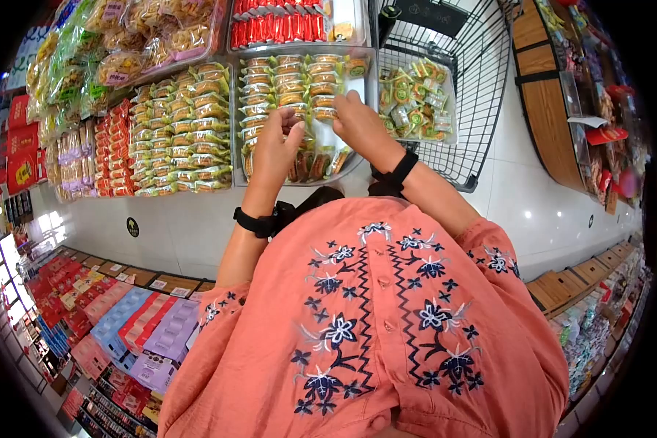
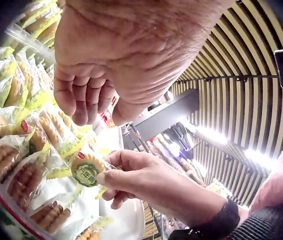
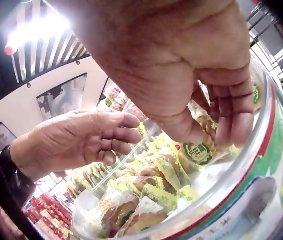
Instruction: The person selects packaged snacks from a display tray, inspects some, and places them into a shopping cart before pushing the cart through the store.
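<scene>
In the head view, rows of wrapped round biscuits fill a clear bin. My right hand is over the bin's right side. In the left wrist view, my right hand pinches one wrapped biscuit with a green print between thumb and fingers; the right wrist view shows this biscuit at the fingertips. My left hand hovers above the bin's left part, fingers loosely bent and holding nothing, as the right wrist view also shows of the left hand.
A black wire shopping cart stands right of the bin, with a clear tray of green-wrapped packs in it. Red-wrapped snacks lie behind the bin, and more wrapped biscuits to the left. A wooden shelf is farther right.
</scene>
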### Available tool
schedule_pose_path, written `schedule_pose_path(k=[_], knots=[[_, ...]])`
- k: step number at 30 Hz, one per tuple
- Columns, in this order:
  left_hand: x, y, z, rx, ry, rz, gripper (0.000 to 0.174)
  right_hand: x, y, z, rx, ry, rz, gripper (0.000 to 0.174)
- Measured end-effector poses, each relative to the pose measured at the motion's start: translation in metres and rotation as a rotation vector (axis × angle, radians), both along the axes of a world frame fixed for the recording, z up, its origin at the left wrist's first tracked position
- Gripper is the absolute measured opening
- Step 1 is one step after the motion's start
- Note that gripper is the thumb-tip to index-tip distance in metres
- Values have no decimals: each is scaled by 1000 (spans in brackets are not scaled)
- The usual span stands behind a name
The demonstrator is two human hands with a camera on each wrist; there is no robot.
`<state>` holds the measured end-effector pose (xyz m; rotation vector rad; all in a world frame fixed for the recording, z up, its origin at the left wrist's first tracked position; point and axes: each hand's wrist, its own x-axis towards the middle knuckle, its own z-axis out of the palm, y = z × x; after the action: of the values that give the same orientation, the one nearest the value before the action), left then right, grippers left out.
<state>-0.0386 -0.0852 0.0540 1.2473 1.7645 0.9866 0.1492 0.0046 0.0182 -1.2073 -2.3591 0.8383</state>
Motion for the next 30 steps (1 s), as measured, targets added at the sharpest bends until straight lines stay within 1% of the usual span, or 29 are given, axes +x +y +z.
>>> schedule_pose_path(k=[3, 6, 11, 15, 17, 20, 23, 27, 30], knots=[[3, 0, 1, -2, 33, -20, 36, -4, 1, -4, -22, -24, -12, 26], [6, 3, -4, 18, 68, -38, 35, -5, 3, -13, 82, -7, 21, 30], [12, 8, -11, 74, 121, -52, 31, -4, 5, -20, 98, 51, 25, 32], [16, 13, -9, 158, 384, -188, 30, -5, 3, -16, 110, 12, -7, 34], [20, 15, -4, 206, 546, -246, 30, -4, 5, -14, 132, 3, 13, 36], [21, 19, -10, 257, 643, -303, 33, -2, 6, -16, 157, 24, 26, 36], [24, 20, -12, 197, 757, -359, 37, -3, 6, -15, 147, -3, 26, 35], [25, 22, -13, 173, 798, -371, 39, -4, 7, -15, 118, 9, 37, 35], [24, 23, -17, 155, 831, -381, 39, -10, 11, -20, 128, 87, 57, 34]])
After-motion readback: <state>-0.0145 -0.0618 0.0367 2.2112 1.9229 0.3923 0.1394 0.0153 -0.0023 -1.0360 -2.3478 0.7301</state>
